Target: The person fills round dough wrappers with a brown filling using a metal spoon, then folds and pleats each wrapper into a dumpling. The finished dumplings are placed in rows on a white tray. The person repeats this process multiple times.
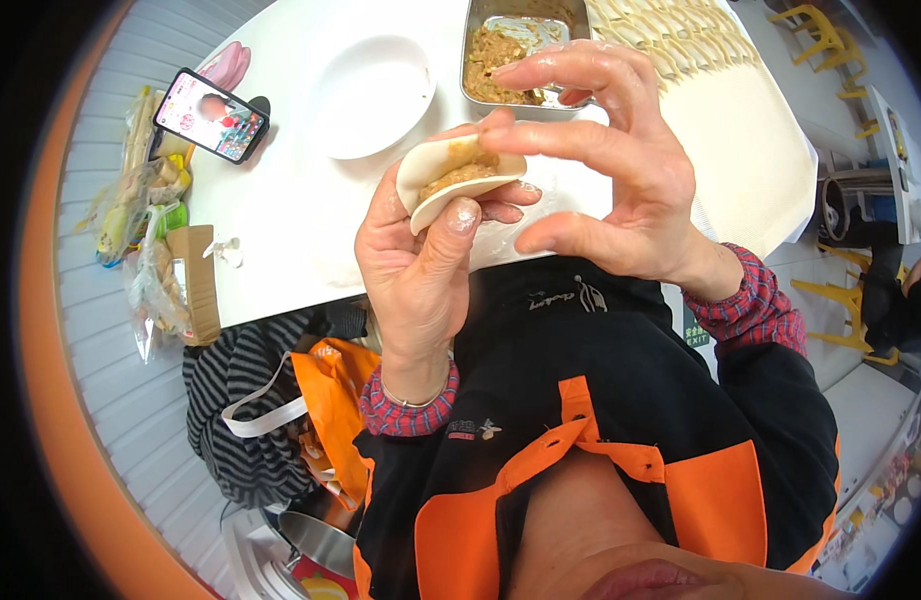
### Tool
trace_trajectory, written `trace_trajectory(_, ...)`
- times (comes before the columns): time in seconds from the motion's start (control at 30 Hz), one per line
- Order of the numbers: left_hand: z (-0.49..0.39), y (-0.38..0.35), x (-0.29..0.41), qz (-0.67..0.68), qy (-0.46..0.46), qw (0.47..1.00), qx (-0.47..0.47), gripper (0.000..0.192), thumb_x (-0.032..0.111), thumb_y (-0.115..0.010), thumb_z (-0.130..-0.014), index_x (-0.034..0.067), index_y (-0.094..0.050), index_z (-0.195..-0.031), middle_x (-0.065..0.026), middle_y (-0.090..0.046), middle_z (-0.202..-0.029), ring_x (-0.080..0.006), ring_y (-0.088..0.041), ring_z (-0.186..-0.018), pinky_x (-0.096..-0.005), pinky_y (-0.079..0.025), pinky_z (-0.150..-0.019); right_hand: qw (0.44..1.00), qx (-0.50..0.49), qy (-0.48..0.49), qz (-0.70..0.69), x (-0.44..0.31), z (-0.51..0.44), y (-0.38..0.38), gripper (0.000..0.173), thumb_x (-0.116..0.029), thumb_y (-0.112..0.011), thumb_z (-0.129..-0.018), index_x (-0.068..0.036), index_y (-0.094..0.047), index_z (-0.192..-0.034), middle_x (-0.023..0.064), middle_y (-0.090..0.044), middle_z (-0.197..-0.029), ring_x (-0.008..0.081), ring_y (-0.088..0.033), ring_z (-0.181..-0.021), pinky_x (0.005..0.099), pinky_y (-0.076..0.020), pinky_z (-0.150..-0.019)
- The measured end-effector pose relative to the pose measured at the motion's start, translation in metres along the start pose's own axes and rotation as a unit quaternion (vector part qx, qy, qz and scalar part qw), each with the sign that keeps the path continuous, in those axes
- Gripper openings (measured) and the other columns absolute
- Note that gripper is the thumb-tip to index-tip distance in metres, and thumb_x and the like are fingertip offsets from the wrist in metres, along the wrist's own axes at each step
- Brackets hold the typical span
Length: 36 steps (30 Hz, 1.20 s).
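A round dough wrapper [423, 176], partly folded around meat filling [460, 178], rests in my left hand [423, 262], with the thumb on its near edge. My right hand [625, 157] is raised beside it, thumb and fingers spread apart; a fingertip is at the wrapper's upper right edge, and whether it touches cannot be told. Behind my right hand stands a steel tray [466, 82] with more meat filling [494, 64]. Rows of folded dumplings [678, 37] lie on a pale mat [753, 142] at the upper right.
A white bowl [374, 97] stands on the white table [280, 247]. A phone [211, 116] leans on a holder at the left, near a pink item [226, 66], plastic bags [157, 270] and a cardboard box [196, 285]. An orange bag [337, 405] lies below. Another person [892, 292] is at the far right.
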<state>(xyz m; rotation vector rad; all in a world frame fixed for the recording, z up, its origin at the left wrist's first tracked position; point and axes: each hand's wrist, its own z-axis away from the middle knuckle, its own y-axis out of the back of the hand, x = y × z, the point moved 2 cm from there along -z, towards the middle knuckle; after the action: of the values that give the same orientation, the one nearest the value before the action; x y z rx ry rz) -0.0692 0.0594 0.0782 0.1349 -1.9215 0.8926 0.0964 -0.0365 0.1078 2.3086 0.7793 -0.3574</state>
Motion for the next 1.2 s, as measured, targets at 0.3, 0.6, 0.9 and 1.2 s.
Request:
trace_trajectory(0.3, -0.001, 0.000, 0.001, 0.003, 0.001, 1.000, -0.007, 0.045, 0.011, -0.065, -0.098, -0.009, -0.050, -0.136, -0.0302, -0.056, -0.139, -0.0297, -0.072, -0.102, -0.0348, -0.059, -0.087, 0.997, 0.013, -0.040, -0.061, 0.006, -0.002, 0.000, 0.063, -0.063, -0.071, -0.084, -0.008, -0.075, -0.117, 0.0158, -0.059, -0.136, 0.0267, -0.045, -0.127, 0.0381, -0.0409, -0.093)
trace_trajectory(0.6, -0.003, 0.001, 0.001, 0.006, 0.013, 1.000, 0.005, 0.047, 0.012, -0.065, -0.098, -0.008, -0.050, -0.137, -0.0313, -0.056, -0.138, -0.0298, -0.072, -0.102, -0.0361, -0.060, -0.087, 0.999, -0.010, -0.009, -0.032, 0.009, -0.004, -0.003, 0.065, -0.069, -0.063, -0.088, -0.013, -0.076, -0.117, 0.0124, -0.058, -0.139, 0.0270, -0.042, -0.129, 0.0389, -0.0412, -0.093)
trace_trajectory(0.9, -0.006, 0.004, 0.000, 0.025, -0.004, 1.000, 0.005, 0.045, 0.011, -0.064, -0.099, -0.007, -0.050, -0.137, -0.0319, -0.056, -0.137, -0.0297, -0.072, -0.099, -0.0359, -0.060, -0.086, 0.997, -0.023, 0.071, 0.022, 0.012, -0.006, -0.003, 0.068, -0.074, -0.056, -0.088, -0.015, -0.077, -0.114, 0.0140, -0.058, -0.140, 0.0295, -0.042, -0.130, 0.0394, -0.0412, -0.094)
trace_trajectory(1.2, -0.007, 0.010, -0.003, 0.018, -0.033, 0.999, 0.015, 0.043, 0.010, -0.064, -0.098, -0.005, -0.052, -0.136, -0.0325, -0.056, -0.138, -0.0258, -0.072, -0.094, -0.0320, -0.058, -0.080, 0.950, 0.011, -0.197, -0.240, 0.007, -0.003, -0.012, 0.040, -0.009, -0.084, -0.079, 0.000, -0.065, -0.112, 0.0095, -0.063, -0.109, 0.0170, -0.059, -0.110, 0.0325, -0.0463, -0.093)
